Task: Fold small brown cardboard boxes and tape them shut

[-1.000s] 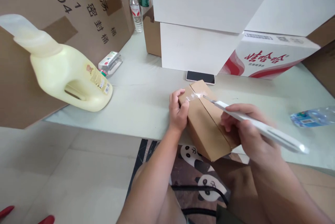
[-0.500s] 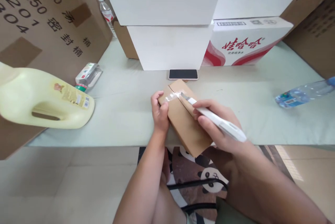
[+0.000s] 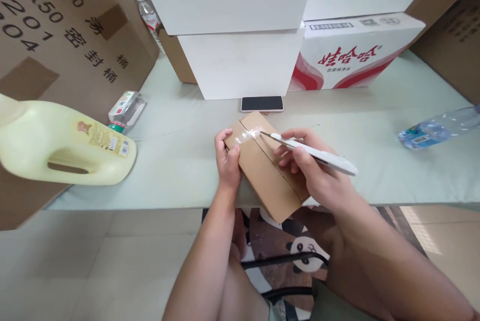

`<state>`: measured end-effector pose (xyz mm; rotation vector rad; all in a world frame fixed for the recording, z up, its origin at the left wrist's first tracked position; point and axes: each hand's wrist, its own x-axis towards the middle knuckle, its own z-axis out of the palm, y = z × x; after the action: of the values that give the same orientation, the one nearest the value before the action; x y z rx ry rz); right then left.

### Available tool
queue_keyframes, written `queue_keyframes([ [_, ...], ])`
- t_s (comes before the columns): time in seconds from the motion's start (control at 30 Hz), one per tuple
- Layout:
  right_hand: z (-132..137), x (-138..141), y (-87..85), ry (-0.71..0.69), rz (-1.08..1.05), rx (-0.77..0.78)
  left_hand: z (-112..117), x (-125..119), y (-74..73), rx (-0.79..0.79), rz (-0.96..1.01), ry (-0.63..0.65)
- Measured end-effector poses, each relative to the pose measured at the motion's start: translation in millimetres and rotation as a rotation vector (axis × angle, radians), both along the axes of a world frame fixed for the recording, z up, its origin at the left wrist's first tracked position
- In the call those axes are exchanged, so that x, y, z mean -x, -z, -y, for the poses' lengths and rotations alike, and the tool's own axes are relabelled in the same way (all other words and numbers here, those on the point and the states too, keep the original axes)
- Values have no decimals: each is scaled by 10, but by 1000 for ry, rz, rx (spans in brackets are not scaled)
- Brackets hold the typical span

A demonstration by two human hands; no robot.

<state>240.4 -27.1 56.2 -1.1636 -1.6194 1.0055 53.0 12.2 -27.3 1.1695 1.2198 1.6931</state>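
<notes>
A small brown cardboard box (image 3: 262,171) lies at the near edge of the pale table (image 3: 180,156), one corner hanging over the edge. Clear tape (image 3: 245,136) crosses its far end over the flap seam. My left hand (image 3: 227,161) is closed on the box's left side, thumb near the tape. In my right hand (image 3: 315,173) I grip a white utility knife (image 3: 318,153), its blade tip resting at the tape on the seam.
A black phone (image 3: 262,103) lies just beyond the box. A pale yellow jug (image 3: 63,146) lies at left, with a small packet (image 3: 125,108) behind it. White cartons (image 3: 240,61), a red-and-white carton (image 3: 352,53) and brown cartons (image 3: 56,36) line the back. A plastic bottle (image 3: 438,126) lies at right.
The view swung left and steadied. My right hand shifted its hold on the knife, and the blade now lies flatter with its tip at the tape. My left hand kept hold of the box.
</notes>
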Motion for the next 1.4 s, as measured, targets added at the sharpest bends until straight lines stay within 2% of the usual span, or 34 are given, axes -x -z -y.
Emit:
queue_keyframes([
  [0.1, -6, -7, -37, -20, 132, -84, -3, 13, 27, -30, -31, 0],
  [0.27, -12, 41, -133, -204, 243, -129, -10, 37, 65, -39, -116, -9],
  [0.33, -20, 87, -169, -220, 314, -130, -11, 40, 67, -28, -114, -3],
  [0.57, -19, 143, -171, -72, 379, -187, 6, 27, 26, -8, -45, 10],
  [0.87, -5, 187, -129, -35, 428, -235, -2, 13, 40, -37, -98, -30],
  [1.1, -5, 217, -146, 41, 465, -227, 10, 18, -28, 22, -29, -3],
  [1.2, 70, 149, -91, 76, 344, -265, 9, 18, -63, 22, -24, -15],
  [1.27, 119, 84, -40, 123, 150, -312, 11, 17, -75, 26, -13, -20],
  [1.33, 135, 5, 11, 229, -106, -385, 19, 23, -80, 39, 16, -32],
  [1.4, 96, -97, 70, 367, -263, -448, 29, 43, -79, 33, 49, -67],
])
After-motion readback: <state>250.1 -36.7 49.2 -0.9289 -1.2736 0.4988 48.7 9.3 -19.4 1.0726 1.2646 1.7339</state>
